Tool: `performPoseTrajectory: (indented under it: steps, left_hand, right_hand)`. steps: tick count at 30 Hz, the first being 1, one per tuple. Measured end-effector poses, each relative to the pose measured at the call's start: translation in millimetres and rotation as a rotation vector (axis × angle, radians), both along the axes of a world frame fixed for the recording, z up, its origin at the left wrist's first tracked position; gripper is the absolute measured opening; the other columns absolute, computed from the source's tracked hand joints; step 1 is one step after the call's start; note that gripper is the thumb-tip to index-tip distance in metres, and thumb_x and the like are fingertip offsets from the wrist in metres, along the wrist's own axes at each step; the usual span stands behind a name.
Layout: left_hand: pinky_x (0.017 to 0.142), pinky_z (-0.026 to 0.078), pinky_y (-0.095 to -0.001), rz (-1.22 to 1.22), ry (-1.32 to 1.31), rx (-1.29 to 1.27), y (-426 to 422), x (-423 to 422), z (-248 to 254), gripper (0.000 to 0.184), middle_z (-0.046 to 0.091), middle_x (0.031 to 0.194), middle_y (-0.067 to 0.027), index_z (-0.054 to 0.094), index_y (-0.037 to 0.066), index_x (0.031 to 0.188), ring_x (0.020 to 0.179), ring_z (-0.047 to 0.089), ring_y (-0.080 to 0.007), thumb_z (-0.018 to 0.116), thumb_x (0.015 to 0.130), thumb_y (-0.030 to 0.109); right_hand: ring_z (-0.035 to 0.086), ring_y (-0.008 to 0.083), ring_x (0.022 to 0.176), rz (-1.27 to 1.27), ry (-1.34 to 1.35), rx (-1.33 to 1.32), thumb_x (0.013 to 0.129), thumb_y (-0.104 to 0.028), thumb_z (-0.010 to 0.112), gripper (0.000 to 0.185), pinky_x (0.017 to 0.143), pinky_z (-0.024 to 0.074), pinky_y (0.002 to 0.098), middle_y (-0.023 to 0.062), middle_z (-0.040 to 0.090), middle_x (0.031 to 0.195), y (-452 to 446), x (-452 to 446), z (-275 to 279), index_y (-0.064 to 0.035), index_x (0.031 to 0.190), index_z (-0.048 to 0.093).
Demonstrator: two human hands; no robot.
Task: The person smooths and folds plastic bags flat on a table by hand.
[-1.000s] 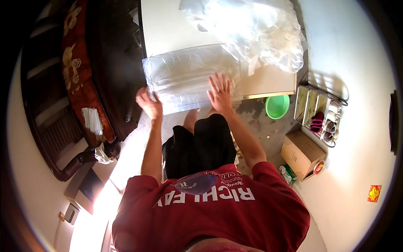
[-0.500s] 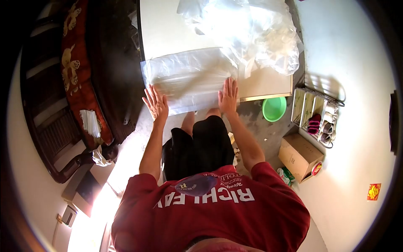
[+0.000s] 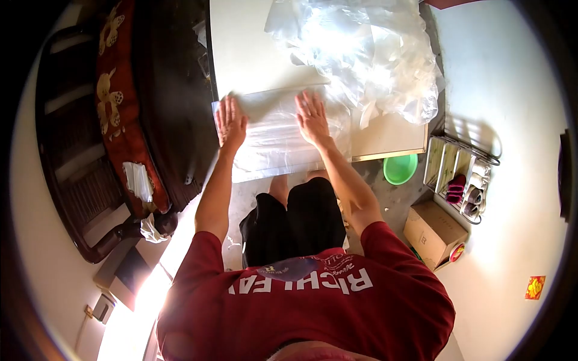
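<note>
A clear plastic sheet or bag (image 3: 274, 144) lies flat along the near edge of the white table (image 3: 241, 48), with its front part hanging past that edge. My left hand (image 3: 230, 123) rests flat on its left side, fingers stretched out and pointing away from me. On the upper middle of the plastic lies my right hand (image 3: 312, 119), palm down with the fingers a little apart. Neither hand grips anything. Beyond my right hand, a crumpled heap of clear plastic (image 3: 385, 66) covers the far right of the table, bright with glare.
A green basin (image 3: 400, 169) stands on the floor by the table's right corner. Past it are a shoe rack (image 3: 448, 165) with shoes and a cardboard box (image 3: 433, 231). On the left, a dark wooden bench (image 3: 72, 174) bears a red patterned cover (image 3: 111, 90).
Both hands have slid away from me over the plastic, and my right hand has also shifted left, nearer my left hand. The whole view has moved slightly.
</note>
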State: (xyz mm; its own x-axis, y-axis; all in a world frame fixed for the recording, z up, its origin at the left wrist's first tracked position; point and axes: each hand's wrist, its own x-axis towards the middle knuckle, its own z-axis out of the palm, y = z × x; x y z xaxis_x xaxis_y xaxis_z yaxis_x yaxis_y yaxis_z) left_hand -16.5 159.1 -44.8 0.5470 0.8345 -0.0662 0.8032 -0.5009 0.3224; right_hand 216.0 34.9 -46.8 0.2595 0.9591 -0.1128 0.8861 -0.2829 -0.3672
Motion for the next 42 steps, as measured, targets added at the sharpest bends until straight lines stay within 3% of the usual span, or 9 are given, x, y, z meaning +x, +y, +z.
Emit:
performPoseTrajectory:
  steps: [9,11,15,23,32,35,37,38,42]
  left_hand:
    - [0.109,0.017,-0.0525,0.037,-0.003,0.111,-8.6,-1.9,26.1,0.060,0.013,0.151,-0.0127,0.020,0.002,0.142,0.138,0.012,-0.0344,0.043,0.094,0.030]
    - [0.109,0.017,-0.0512,-0.035,-0.078,0.010,-33.8,6.9,30.1,0.060,0.013,0.150,-0.0145,0.020,0.001,0.142,0.138,0.012,-0.0354,0.044,0.094,0.028]
    - [0.110,0.017,-0.0492,-0.123,-0.288,-0.245,-94.6,27.5,23.3,0.063,0.015,0.149,-0.0184,0.018,0.001,0.142,0.137,0.014,-0.0362,0.048,0.091,0.024]
    - [0.110,0.014,-0.0521,-0.320,0.081,-0.241,-131.9,55.6,48.5,0.063,0.012,0.150,-0.0137,0.032,0.000,0.137,0.138,0.008,-0.0373,0.056,0.082,0.020]
    - [0.107,0.024,-0.0468,-0.024,-0.157,-0.323,-139.5,139.6,47.8,0.046,0.030,0.142,-0.0203,0.048,-0.001,0.123,0.129,0.031,-0.0378,0.053,0.085,0.023]
    - [0.098,0.038,-0.0409,0.041,-0.296,-0.318,-144.9,178.7,51.2,0.042,0.050,0.125,-0.0229,0.051,-0.002,0.119,0.116,0.048,-0.0358,0.053,0.086,0.023]
    - [0.091,0.044,-0.0384,0.226,-0.394,-0.559,-148.4,204.3,61.4,0.041,0.057,0.116,-0.0218,0.054,-0.002,0.117,0.108,0.056,-0.0333,0.056,0.085,0.023]
    - [0.091,0.044,-0.0384,0.245,-0.389,-0.560,-151.0,213.9,61.5,0.041,0.057,0.116,-0.0218,0.054,-0.002,0.117,0.108,0.056,-0.0333,0.055,0.085,0.023]
    - [0.080,0.049,-0.0325,0.555,-0.594,-0.698,-154.4,244.7,39.8,0.047,0.061,0.111,-0.0179,0.054,-0.004,0.118,0.095,0.062,-0.0243,0.063,0.081,0.025]
  right_hand:
    - [0.024,0.0356,0.134,-0.080,0.071,0.090,0.092,-0.021,0.046,0.056,0.109,0.0234,0.0447,0.0174,0.023,0.146,-33.7,36.6,27.1,-0.0019,0.139,0.025]
    - [0.029,0.0346,0.132,-0.125,0.087,0.108,0.092,-0.021,0.048,0.053,0.108,0.0256,0.0446,0.0192,0.032,0.141,-52.0,21.0,41.3,-0.0007,0.137,0.030]
    - [0.027,0.0383,0.132,-0.201,0.201,0.162,0.090,-0.015,0.050,0.051,0.108,0.0251,0.0439,0.0237,0.031,0.140,-91.8,-6.0,65.0,0.0033,0.135,0.032]
    - [0.042,0.0405,0.120,-0.347,0.421,0.238,0.084,-0.011,0.051,0.047,0.100,0.0350,0.0413,0.0275,0.044,0.128,-132.9,-6.4,83.3,0.0047,0.127,0.041]
    - [0.059,0.0386,0.092,-0.445,0.472,0.286,0.085,-0.014,0.056,0.021,0.080,0.0477,0.0408,0.0220,0.062,0.097,-145.2,82.3,65.0,0.0021,0.098,0.060]
    - [0.063,0.0353,0.086,-0.336,0.396,0.187,0.087,-0.015,0.055,0.021,0.077,0.0497,0.0377,0.0197,0.065,0.092,-134.0,119.2,88.8,0.0016,0.099,0.060]
    - [0.064,0.0327,0.085,-0.375,0.572,0.225,0.087,-0.016,0.055,0.022,0.075,0.0501,0.0362,0.0186,0.065,0.091,-127.4,132.4,81.7,0.0014,0.099,0.060]
    - [0.065,0.0300,0.084,-0.431,0.737,0.266,0.087,-0.017,0.056,0.022,0.074,0.0506,0.0347,0.0175,0.066,0.090,-127.2,136.8,78.8,0.0012,0.099,0.060]
    - [0.066,0.0258,0.084,-0.386,0.757,0.124,0.087,-0.018,0.056,0.023,0.073,0.0507,0.0328,0.0154,0.067,0.089,-123.3,153.7,84.7,0.0010,0.099,0.060]
